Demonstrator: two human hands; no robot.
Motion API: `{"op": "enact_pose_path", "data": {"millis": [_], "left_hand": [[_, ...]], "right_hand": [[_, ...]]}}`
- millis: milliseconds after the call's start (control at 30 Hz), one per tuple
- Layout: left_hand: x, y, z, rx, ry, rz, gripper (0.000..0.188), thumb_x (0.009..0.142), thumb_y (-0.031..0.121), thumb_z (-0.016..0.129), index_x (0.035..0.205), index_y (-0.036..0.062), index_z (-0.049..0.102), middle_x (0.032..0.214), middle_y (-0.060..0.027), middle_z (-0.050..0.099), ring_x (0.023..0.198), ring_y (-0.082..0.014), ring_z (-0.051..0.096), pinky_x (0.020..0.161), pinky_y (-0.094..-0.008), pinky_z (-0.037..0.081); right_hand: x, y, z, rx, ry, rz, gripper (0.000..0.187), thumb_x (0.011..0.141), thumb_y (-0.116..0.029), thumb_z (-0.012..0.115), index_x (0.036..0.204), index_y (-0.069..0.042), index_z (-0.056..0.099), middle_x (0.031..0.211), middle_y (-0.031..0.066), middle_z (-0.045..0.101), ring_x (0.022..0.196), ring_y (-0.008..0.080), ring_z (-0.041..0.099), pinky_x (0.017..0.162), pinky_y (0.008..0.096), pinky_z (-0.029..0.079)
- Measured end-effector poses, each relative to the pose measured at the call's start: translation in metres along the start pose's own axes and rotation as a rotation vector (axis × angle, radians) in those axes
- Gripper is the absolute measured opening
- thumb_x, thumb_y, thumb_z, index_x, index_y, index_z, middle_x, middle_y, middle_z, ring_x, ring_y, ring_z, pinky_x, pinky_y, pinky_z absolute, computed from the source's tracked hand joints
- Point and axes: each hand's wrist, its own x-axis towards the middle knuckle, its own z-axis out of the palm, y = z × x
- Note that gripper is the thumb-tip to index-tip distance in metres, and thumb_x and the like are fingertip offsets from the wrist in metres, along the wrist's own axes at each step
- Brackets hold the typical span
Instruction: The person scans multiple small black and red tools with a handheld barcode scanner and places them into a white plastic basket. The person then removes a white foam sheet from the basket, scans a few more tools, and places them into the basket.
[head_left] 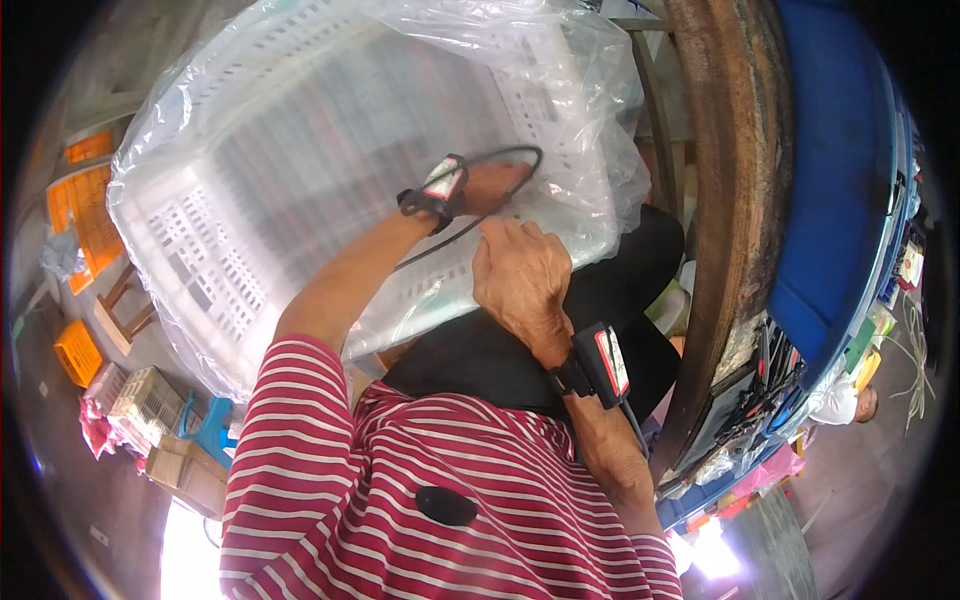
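Observation:
A white slatted plastic crate (205, 245) with a clear plastic bag (590, 110) over its walls and rim fills the upper left of the head view. Through the film, blurred reddish and grey stripes show inside. My left hand (497, 188) reaches into the crate near its right wall; its fingers are blurred and mostly hidden. On the crate's near right rim, my right hand (522, 272) is closed, its curled fingers gripping the clear plastic. Each wrist wears a strapped device, and a black cable (530, 165) loops round the left hand.
A thick wooden beam (735, 200) runs along the right, with a blue surface (835, 180) beyond it. Dark tools (765, 370) lie lower there. Orange crates (90, 215), a cardboard box (185, 475) and a blue stool (212, 428) stand left. Another person (845, 405) shows far right.

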Motion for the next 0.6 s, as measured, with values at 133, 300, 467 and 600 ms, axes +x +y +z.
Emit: {"op": "enact_pose_path", "data": {"millis": [133, 300, 467, 600], "left_hand": [[-0.024, -0.018, 0.009, -0.16, 0.3, -0.038, 0.022, 0.081, 0.008, 0.046, 0.102, 0.0059, 0.051, 0.095, -0.0164, 0.057, 0.091, -0.0359, 0.055, 0.078, -0.0424, 0.043], [-0.034, -0.024, 0.009, 0.02, 0.319, -0.346, 0.022, 0.08, 0.009, 0.047, 0.101, 0.0062, 0.051, 0.095, -0.0163, 0.056, 0.092, -0.0356, 0.054, 0.078, -0.0424, 0.043], [-0.031, -0.019, 0.008, 0.059, 0.331, -0.383, 0.022, 0.079, 0.01, 0.048, 0.1, 0.0066, 0.051, 0.096, -0.0163, 0.055, 0.093, -0.0352, 0.054, 0.078, -0.0424, 0.043], [-0.028, -0.027, 0.018, 0.073, 0.352, -0.382, 0.022, 0.078, 0.01, 0.048, 0.1, 0.0068, 0.051, 0.096, -0.0162, 0.055, 0.093, -0.035, 0.053, 0.078, -0.0423, 0.042]], "right_hand": [[0.001, -0.001, 0.001, -0.005, 0.014, -0.009, 0.008, 0.067, -0.012, 0.06, 0.07, -0.007, 0.055, 0.067, 0.0085, 0.055, 0.065, 0.0261, 0.055, 0.054, 0.0372, 0.041], [0.0, -0.001, 0.002, -0.002, -0.006, 0.009, 0.01, 0.067, -0.013, 0.06, 0.072, -0.006, 0.056, 0.068, 0.009, 0.056, 0.066, 0.027, 0.056, 0.055, 0.0379, 0.042], [0.0, 0.0, 0.002, 0.003, 0.028, -0.003, 0.009, 0.066, -0.013, 0.06, 0.071, -0.006, 0.055, 0.067, 0.0091, 0.056, 0.066, 0.0271, 0.056, 0.056, 0.0383, 0.042], [0.0, -0.001, 0.002, 0.004, 0.015, 0.017, 0.008, 0.069, -0.01, 0.06, 0.075, -0.007, 0.056, 0.068, 0.0081, 0.056, 0.065, 0.027, 0.055, 0.056, 0.0387, 0.041]]}}
